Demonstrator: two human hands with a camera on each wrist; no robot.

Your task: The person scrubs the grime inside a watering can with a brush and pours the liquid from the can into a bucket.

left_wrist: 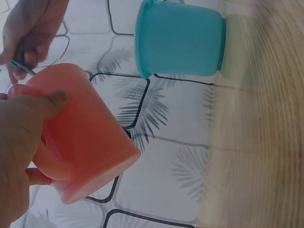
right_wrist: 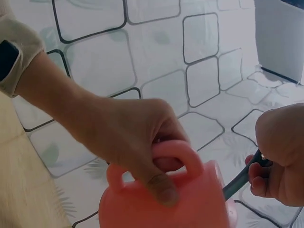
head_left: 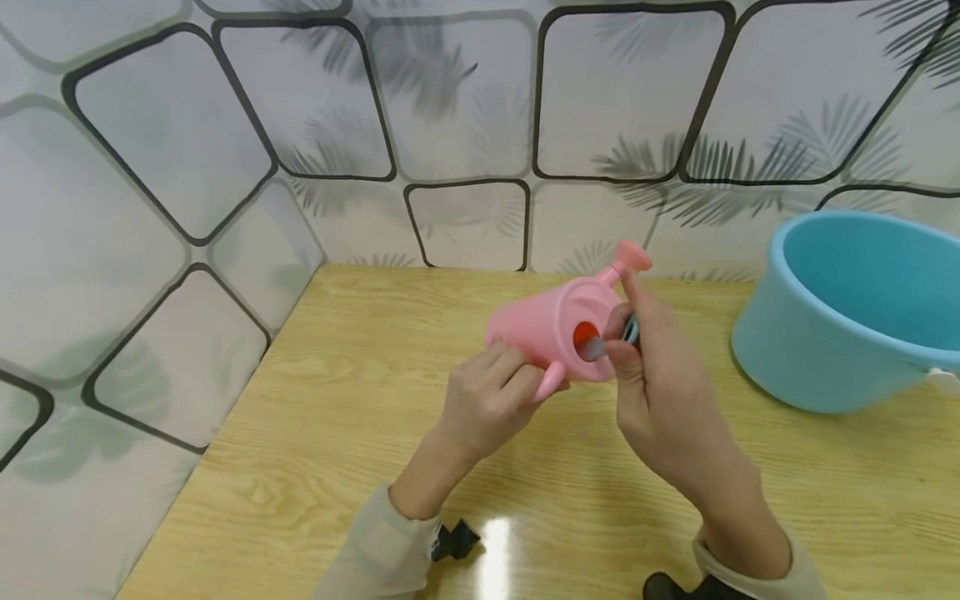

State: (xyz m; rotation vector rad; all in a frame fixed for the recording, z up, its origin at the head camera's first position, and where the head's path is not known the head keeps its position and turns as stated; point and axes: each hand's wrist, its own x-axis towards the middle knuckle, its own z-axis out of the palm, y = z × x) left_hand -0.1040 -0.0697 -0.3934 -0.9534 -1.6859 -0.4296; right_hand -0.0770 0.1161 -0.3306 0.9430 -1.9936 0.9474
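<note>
A pink watering can [head_left: 525, 325] is tilted above the table, its round opening turned toward me and its spout up and to the right. My left hand [head_left: 487, 404] grips the can's handle, with the thumb laid against the body in the right wrist view. My right hand [head_left: 667, 392] pinches a slim dark teal tool handle [right_wrist: 238, 181] at the can's mouth. The tool's greyish end [head_left: 592, 348] reaches into the opening, where something orange-red [head_left: 584, 335] shows. The shape of the tool's tip is unclear.
A large light-blue bucket [head_left: 817, 350] stands on the wooden table [head_left: 315, 433] to the right. Patterned wall covering [head_left: 465, 108] rises behind the table and along its left side.
</note>
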